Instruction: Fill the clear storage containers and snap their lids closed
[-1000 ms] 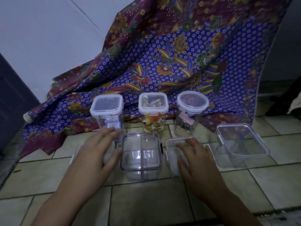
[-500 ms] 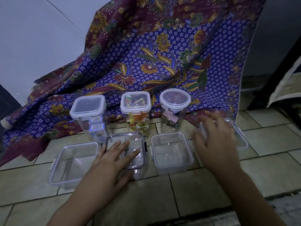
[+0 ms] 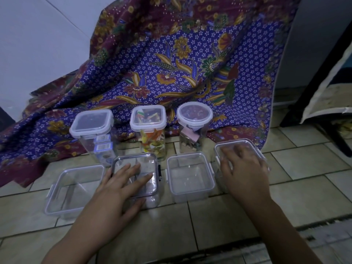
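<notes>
Four low clear containers stand in a front row on the tiled floor. The far-left container (image 3: 74, 189) and the third container (image 3: 190, 176) are open-topped and look empty. My left hand (image 3: 122, 189) lies flat, fingers spread, on the lid of the second container (image 3: 150, 161). My right hand (image 3: 245, 168) rests with fingers spread on the lid of the far-right container (image 3: 251, 144). Behind them stand three tall lidded jars: a square jar (image 3: 93, 134) with small packets, a square jar (image 3: 150, 130) with colourful items, and a round jar (image 3: 193, 126) with pinkish pieces.
A purple and maroon floral cloth (image 3: 181, 63) drapes down the wall and under the tall jars. A dark furniture leg (image 3: 335, 140) and a hanging sheet stand at the right. A rough mat edge (image 3: 323, 237) lies at the lower right.
My right hand moved from the third container to the lid of the far-right one. My left hand moved from the far-left container onto the second container's lid. The camera view shifted right.
</notes>
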